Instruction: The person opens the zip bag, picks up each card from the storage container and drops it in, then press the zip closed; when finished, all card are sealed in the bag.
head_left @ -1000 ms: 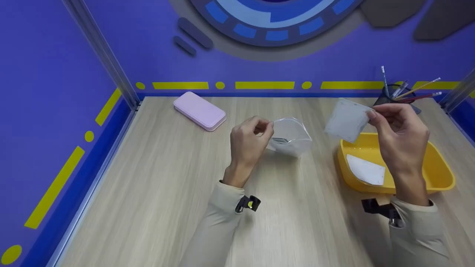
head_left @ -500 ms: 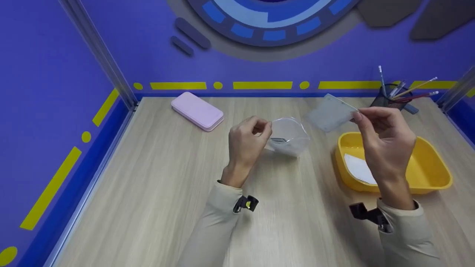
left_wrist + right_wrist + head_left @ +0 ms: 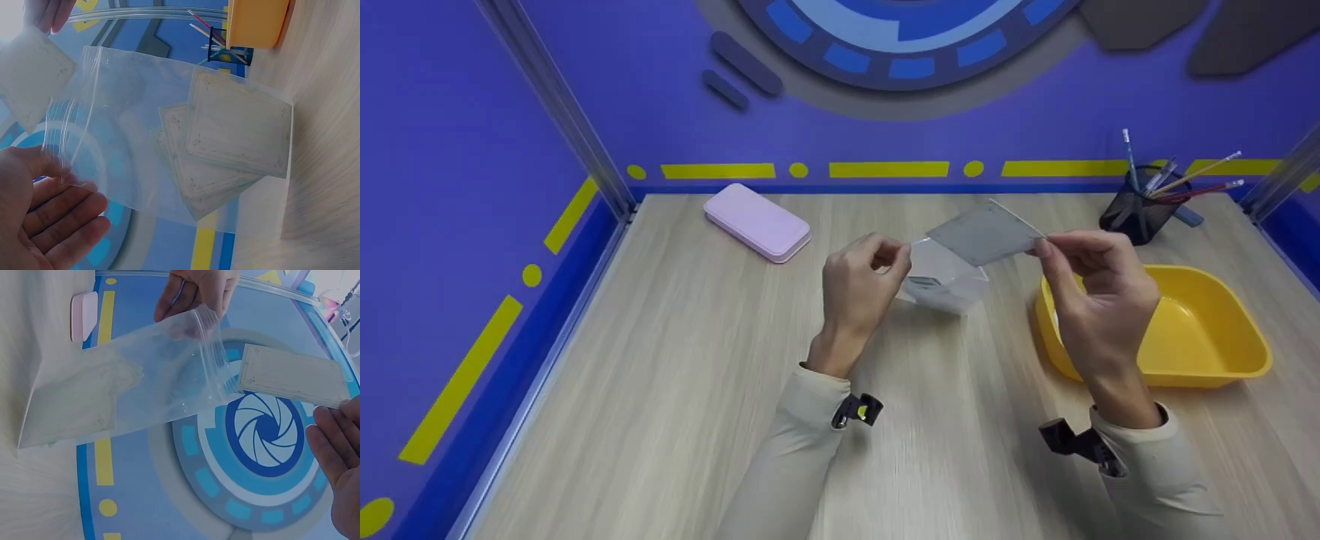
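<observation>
My left hand (image 3: 861,289) pinches the rim of a clear zip bag (image 3: 132,84), which is held upright with its mouth parted. Inside the bag, near its bottom, several square cards (image 3: 239,124) with patterned borders lie fanned over one another. Between thumb and fingers my right hand (image 3: 1099,300) pinches the corner of another such card (image 3: 986,231). In the head view that card is tilted over the bag's mouth. From the right wrist view, the card (image 3: 295,375) stands at the zip edge; whether it touches the bag I cannot tell.
A yellow bin (image 3: 1200,330) stands at the right, partly behind my right hand. Behind it is a black mesh pencil cup (image 3: 1140,210) with pencils, beside a small blue-grey object (image 3: 1188,216). A pink case (image 3: 757,223) lies at the back left of the wooden table (image 3: 675,390).
My right hand has moved left from over the yellow bin, bringing the card to the bag's mouth and tilting it flatter. The left hand and bag have stayed nearly still.
</observation>
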Tool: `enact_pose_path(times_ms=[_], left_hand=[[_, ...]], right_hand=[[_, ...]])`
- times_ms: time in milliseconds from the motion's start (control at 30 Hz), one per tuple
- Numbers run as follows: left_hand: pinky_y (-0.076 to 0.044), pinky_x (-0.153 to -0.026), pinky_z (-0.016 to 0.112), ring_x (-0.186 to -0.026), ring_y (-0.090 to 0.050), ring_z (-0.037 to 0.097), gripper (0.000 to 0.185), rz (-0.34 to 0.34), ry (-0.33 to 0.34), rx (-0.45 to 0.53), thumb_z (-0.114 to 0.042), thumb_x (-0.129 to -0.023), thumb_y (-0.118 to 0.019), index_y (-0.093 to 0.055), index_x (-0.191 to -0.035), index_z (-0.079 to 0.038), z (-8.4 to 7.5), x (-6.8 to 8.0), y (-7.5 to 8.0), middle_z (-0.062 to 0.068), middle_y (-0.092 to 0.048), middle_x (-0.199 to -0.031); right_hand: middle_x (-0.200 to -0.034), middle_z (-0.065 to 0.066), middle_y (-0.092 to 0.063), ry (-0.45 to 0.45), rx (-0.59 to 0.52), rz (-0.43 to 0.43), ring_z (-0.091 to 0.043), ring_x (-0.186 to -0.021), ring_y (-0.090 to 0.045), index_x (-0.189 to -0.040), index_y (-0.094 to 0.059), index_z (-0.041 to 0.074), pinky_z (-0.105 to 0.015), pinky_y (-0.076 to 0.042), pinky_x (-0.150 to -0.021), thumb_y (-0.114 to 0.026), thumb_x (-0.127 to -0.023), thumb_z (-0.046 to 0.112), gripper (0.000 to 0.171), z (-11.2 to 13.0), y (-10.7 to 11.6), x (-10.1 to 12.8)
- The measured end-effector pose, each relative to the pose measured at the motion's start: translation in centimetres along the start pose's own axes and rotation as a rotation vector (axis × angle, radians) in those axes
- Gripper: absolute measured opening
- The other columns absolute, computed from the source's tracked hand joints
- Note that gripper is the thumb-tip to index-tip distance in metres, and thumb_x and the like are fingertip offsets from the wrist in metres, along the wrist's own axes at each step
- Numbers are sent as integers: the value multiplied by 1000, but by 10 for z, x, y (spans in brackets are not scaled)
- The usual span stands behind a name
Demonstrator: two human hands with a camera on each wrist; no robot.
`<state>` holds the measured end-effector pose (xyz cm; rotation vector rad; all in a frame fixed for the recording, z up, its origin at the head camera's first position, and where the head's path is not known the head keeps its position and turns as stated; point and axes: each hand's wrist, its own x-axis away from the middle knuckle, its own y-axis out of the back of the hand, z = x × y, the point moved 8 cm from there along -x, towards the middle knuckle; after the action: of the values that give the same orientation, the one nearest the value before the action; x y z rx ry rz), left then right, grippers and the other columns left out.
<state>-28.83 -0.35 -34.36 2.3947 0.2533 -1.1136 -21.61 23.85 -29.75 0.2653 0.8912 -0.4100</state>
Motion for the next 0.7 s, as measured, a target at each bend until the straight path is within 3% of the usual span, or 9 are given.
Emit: enact_pose_path(times_ms=[267,433,700], left_hand=[[-59,-70,28,-72,-71,16,7,0,1,-4,-7,-95,-76,-76,-89,-3,0,0,0,6,-75,-83],[-59,-71,27,-73,-71,16,7,4,7,-4,-7,-95,-76,-76,-90,-3,0,0,0,6,-75,-84],[-58,-71,25,-73,-70,15,7,6,9,0,-6,-96,-75,-76,-90,-3,1,0,-1,6,-75,-84]], right_hand=[[-98,-15,-74,50,39,84,-8,-92,-73,-103,-66,-16,-22,-57,-87,-73,-84,-25,23,-5,-10,3],[-99,-15,-76,108,126,170,-4,-95,-71,-104,-70,-10,-20,-56,-90,-77,-83,-21,25,-6,-20,8],[-99,-11,-74,164,198,273,-24,-91,-72,-103,-74,-3,-18,-53,-94,-80,-85,-14,22,-9,-30,12]])
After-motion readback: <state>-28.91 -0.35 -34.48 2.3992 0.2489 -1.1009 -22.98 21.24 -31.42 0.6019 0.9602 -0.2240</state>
